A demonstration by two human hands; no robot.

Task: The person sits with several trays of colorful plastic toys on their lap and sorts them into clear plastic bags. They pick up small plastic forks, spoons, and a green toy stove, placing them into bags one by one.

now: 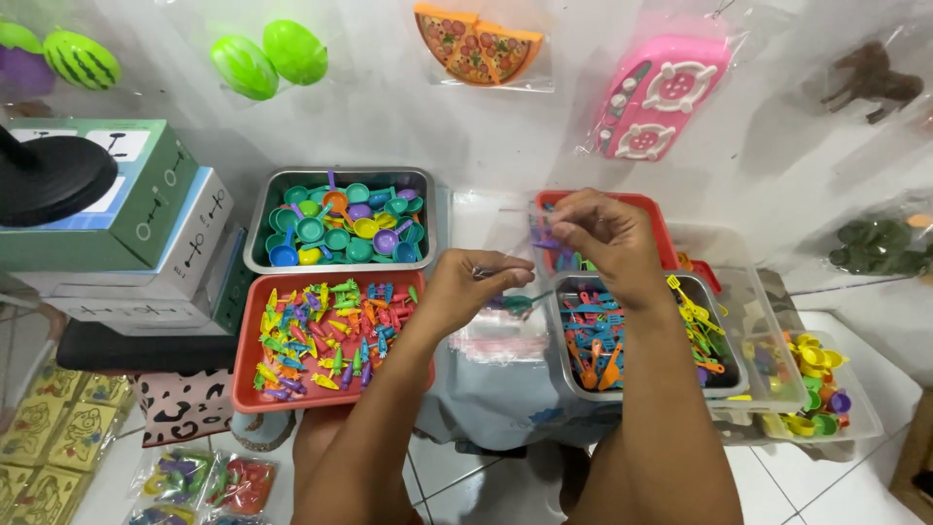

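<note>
My left hand [471,287] is closed around a small teal toy pan [518,303] whose head pokes out to the right, over a stack of clear plastic bags [483,342]. My right hand [607,238] pinches the top of a small clear bag [542,231] with a few colourful toy pieces inside, held above a red tray [649,206]. The two hands are close together, almost touching. Just below the right hand sits a metal tray [562,335] of tiny toy spatulas and forks.
A metal tray [260,255] of toy pans and a red tray [249,381] of tiny toy pieces lie to the left. Clear tubs [777,345] of toy parts stand at right. Boxes [155,209] are stacked far left. Bagged toys hang on the wall, including a pink stove [651,97].
</note>
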